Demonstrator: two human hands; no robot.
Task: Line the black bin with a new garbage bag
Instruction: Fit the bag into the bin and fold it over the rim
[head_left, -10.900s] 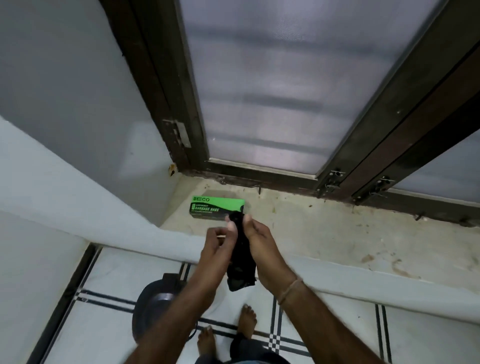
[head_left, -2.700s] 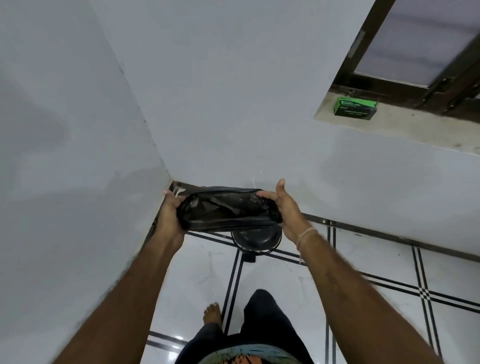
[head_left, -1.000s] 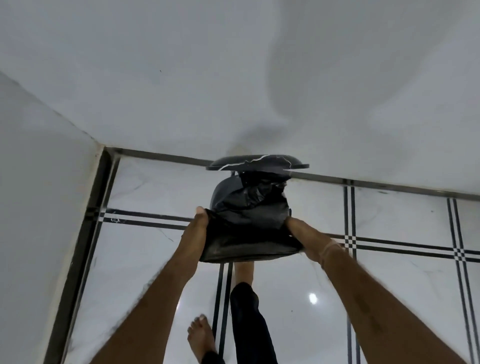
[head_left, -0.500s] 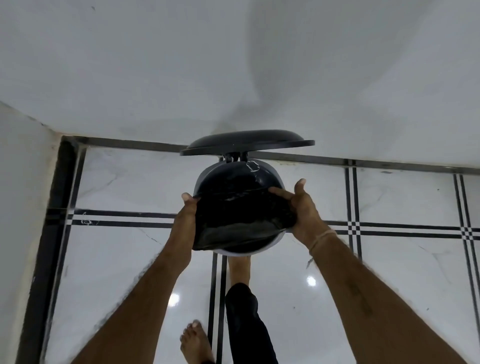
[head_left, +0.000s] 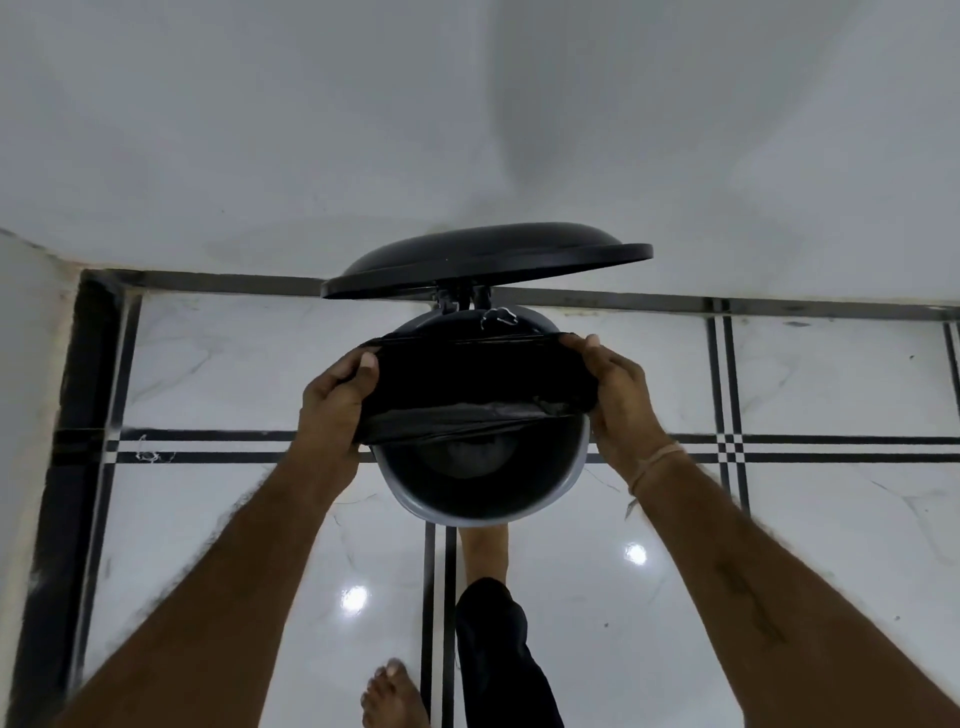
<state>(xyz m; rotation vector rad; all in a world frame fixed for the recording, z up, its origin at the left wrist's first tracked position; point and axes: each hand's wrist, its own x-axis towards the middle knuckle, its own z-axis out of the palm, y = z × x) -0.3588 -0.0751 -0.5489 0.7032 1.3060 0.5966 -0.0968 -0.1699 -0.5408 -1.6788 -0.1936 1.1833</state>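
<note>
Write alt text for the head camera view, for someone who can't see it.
Seen from above, a person's left hand and right hand stretch a black garbage bag open over the far half of a round black bin on a white tiled floor. The bin's lid stands raised behind, and a bare foot reaches under the bin's near edge.

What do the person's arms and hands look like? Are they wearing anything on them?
Both forearms are bare and hairy, with no sleeves or gloves. The right hand has a thin pale thread tied round its wrist, one loose end dangling. The left hand and its wrist wear nothing.
</note>
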